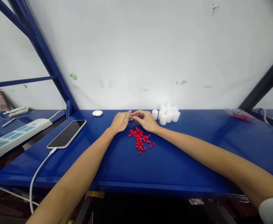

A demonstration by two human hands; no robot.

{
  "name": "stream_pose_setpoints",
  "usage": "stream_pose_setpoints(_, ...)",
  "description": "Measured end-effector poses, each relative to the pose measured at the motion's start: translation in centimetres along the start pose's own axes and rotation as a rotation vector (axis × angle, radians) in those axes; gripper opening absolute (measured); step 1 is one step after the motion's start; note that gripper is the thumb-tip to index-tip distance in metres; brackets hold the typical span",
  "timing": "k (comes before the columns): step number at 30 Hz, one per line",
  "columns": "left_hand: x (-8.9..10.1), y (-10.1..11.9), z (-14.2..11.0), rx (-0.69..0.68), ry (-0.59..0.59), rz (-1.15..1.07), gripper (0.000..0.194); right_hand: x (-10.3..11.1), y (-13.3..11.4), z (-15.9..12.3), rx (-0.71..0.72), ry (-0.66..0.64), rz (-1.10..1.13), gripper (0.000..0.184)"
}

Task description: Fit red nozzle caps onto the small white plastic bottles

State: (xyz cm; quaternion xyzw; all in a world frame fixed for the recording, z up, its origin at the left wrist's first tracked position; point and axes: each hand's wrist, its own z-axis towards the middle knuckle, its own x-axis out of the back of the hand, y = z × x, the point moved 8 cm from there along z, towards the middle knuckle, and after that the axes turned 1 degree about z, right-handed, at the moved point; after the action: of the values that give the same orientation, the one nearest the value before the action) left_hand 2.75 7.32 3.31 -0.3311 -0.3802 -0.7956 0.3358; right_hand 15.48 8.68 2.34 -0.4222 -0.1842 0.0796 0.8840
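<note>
My left hand is closed around a small white squeeze bottle, most of it hidden behind the fingers. My right hand meets it from the other side, thumb and forefinger pinched on a small red cap at the bottle's top. Whether the cap sits on the tip or only touches it is too small to tell. Just in front of both hands lies a loose pile of red caps on the blue table. Several white squeeze bottles stand grouped to the right of my right hand.
At left, a phone lies plugged into a white cable, beside a power strip. A white oval case rests near the wall. Far right is a clear plastic bag with red contents. Blue frame posts flank the table.
</note>
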Motion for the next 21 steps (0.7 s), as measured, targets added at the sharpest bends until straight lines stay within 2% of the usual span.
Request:
stream_pose_setpoints(4,0.1,0.2,-0.1,0.037,0.008,0.033,0.058,0.5,-0.7,0.0,0.067,0.059,-0.173,0.017)
stream_pose_setpoints(6,0.4,0.4,0.0,0.064,0.046,0.012,0.053,0.5,-0.9,-0.1,0.068,0.057,-0.155,0.022)
stream_pose_setpoints(10,2.2,0.4,0.1,0.087,0.22,-0.124,0.05,0.7,-1.5,-0.7,0.05,0.09,-0.071,0.039)
stream_pose_setpoints(12,3.3,0.1,0.0,0.119,0.307,-0.146,0.048,0.5,-2.4,-1.0,0.118,0.065,-0.102,0.035)
stream_pose_setpoints(14,4.0,-0.2,0.0,0.134,0.347,-0.137,0.044,-0.1,-3.4,-1.2,0.208,-0.005,-0.14,0.029)
stream_pose_setpoints(19,3.0,-0.3,-0.1,0.135,0.279,-0.251,0.02,-0.8,-3.3,-1.1,0.254,-0.119,-0.153,0.032)
stream_pose_setpoints(21,2.0,0.0,-0.1,0.142,0.202,-0.327,0.024,-1.2,-3.1,-1.0,0.269,-0.166,-0.182,0.035)
